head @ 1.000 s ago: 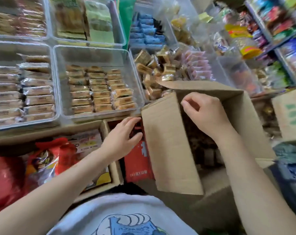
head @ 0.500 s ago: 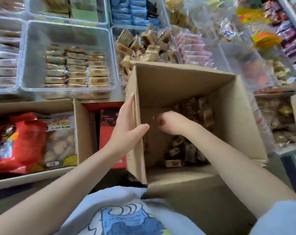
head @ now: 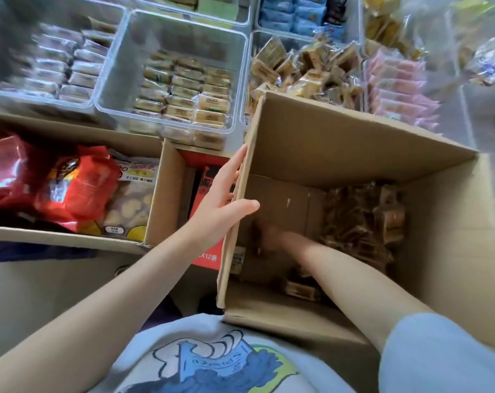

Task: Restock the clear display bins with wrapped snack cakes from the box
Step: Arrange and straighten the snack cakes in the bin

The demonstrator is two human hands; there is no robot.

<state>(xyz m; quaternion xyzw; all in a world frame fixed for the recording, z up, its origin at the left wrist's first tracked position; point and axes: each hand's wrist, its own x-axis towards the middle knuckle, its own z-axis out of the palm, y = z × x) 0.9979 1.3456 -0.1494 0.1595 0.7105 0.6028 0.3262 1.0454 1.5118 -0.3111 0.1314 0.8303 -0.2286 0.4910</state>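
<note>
An open cardboard box (head: 354, 148) stands in front of me, with brown wrapped snack cakes (head: 359, 222) piled along its right side and bottom. My left hand (head: 223, 199) holds the box's left wall, thumb inside and fingers flat on the outside. Deep in the box, my right hand (head: 269, 239) is low among the cakes at the bottom left; it is dark and blurred, so its grip is unclear. Just beyond the box, a clear bin (head: 255, 41) holds a loose heap of similar brown cakes (head: 306, 66).
A clear bin (head: 184, 35) with rows of tan packets sits beside another bin of pale packets (head: 59, 66). Pink packets (head: 402, 89) and blue packets (head: 294, 12) lie further back. A cardboard carton (head: 155, 194) with red snack bags (head: 79, 188) and a red box (head: 206, 251) stand to the left.
My right hand went from the box's top edge down to its bottom. My left hand moved onto the left wall and took hold. The view tilted down over the box.
</note>
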